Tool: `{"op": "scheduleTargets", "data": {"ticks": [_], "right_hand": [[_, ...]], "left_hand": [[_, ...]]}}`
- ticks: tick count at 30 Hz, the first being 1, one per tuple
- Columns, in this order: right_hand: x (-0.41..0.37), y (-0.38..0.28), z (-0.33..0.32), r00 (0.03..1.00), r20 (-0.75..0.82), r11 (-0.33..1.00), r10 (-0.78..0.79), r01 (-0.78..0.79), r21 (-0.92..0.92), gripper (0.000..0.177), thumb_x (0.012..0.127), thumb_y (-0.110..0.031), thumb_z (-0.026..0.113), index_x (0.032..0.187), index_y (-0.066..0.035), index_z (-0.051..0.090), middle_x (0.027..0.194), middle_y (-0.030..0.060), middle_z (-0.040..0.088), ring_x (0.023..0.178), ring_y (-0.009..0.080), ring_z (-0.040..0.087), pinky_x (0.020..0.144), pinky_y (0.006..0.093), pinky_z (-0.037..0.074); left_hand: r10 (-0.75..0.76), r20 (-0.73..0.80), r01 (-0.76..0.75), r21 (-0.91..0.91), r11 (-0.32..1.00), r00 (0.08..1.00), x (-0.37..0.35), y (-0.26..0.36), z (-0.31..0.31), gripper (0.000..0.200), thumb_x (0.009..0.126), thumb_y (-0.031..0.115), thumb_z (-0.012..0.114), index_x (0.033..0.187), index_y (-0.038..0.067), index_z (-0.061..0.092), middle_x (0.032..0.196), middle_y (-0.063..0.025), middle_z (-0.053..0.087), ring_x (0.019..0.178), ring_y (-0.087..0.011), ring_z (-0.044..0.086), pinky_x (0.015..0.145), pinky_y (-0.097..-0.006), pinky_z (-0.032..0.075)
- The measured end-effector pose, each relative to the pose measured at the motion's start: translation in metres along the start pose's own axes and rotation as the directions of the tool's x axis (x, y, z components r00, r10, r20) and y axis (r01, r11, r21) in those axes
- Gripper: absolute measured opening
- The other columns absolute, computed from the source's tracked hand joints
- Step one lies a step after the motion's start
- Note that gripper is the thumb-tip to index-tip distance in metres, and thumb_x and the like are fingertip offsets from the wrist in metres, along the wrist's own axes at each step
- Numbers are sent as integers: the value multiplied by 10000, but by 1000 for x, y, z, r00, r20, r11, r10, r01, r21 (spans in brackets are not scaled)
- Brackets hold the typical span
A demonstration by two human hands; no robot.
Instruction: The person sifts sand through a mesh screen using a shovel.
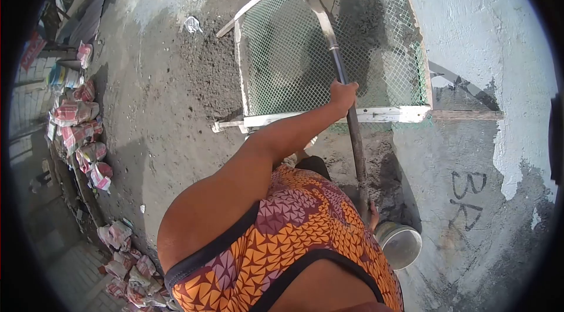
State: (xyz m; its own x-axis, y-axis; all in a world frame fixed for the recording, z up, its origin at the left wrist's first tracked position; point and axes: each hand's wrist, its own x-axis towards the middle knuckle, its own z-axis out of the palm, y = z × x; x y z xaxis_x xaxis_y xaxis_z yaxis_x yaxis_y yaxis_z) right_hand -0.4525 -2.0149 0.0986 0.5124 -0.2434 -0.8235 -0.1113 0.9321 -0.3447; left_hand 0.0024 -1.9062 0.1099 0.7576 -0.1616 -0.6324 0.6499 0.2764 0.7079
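A shovel [338,56] stands out across the middle of the view, its blade at the top over a framed green mesh screen [282,59]. My left hand [343,96] is wrapped round the shaft below the blade. Lower down, my right hand [373,217] shows only in part beside my torso, closed round the handle near its end. A round metal bucket [401,247] sits just below that hand, and I cannot make out anything in it. Grey sand or mortar [211,77] lies left of the screen, and more shows behind the mesh.
Several crumpled red and white bags [76,112] line the left side, with more bags [132,271] at the lower left. A grey wall [470,165] with painted marks rises on the right. A wooden strip [467,115] sticks out from the screen's right corner.
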Motion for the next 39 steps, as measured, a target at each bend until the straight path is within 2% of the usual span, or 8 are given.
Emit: {"op": "scheduleTargets", "data": {"ticks": [4,9,16,24,30,33,36,39], "right_hand": [[19,10,59,978,205,957,26,-83,279,212,996,-265,512,957,-94,631,811,62,684,661,216,667,623,442,596],[-9,33,-13,999,47,938,27,-41,343,189,988,-269,530,962,-109,627,767,50,656,622,211,620,575,415,521],[-43,70,-24,994,-23,938,109,-95,333,185,981,-259,533,977,-104,634,750,53,636,609,209,603,546,394,490],[22,99,23,985,166,849,46,-127,513,177,975,-249,533,985,-104,635,732,53,609,593,201,582,513,371,456],[-47,148,-35,994,-78,827,76,-19,561,134,976,-253,556,983,-122,583,649,23,552,485,186,524,456,360,412],[-54,175,-30,995,-103,886,11,38,461,141,975,-254,559,998,-118,587,654,23,554,497,188,534,450,358,416],[-42,210,-5,983,-176,919,-60,123,375,149,973,-255,562,1013,-114,591,658,23,556,509,190,544,444,356,420],[-40,263,23,959,-246,908,-141,224,353,159,972,-256,565,1028,-110,595,662,23,558,521,193,553,438,355,425]], "left_hand": [[-84,-276,136,174,975,958,65,9,-20,274,835,128,650,1000,-24,493,740,-136,585,538,-231,582,473,-426,471],[-8,-321,144,402,904,947,25,-92,4,355,794,177,657,1061,-38,567,894,-207,655,811,-344,672,724,-447,520],[-117,149,74,266,961,982,-105,-69,2,427,830,96,715,1150,-38,468,738,-94,574,491,-195,581,459,-357,460],[-73,-228,153,356,922,971,71,-28,-35,332,809,57,652,1060,-1,442,695,-101,509,525,-206,548,450,-386,442],[11,43,-25,342,939,999,-41,-72,-19,349,810,79,665,1076,4,452,680,-84,519,480,-214,540,455,-374,460],[-199,194,92,452,887,961,-104,-113,-61,425,823,153,732,1126,-11,484,702,-86,583,516,-213,587,483,-377,476],[-369,199,234,492,839,908,-150,-82,-102,292,839,180,720,962,19,509,606,-64,551,495,-205,572,488,-359,480],[-308,74,232,500,834,948,-132,-62,-141,266,842,204,704,756,-5,563,576,-118,596,481,-225,578,455,-368,465]]}}
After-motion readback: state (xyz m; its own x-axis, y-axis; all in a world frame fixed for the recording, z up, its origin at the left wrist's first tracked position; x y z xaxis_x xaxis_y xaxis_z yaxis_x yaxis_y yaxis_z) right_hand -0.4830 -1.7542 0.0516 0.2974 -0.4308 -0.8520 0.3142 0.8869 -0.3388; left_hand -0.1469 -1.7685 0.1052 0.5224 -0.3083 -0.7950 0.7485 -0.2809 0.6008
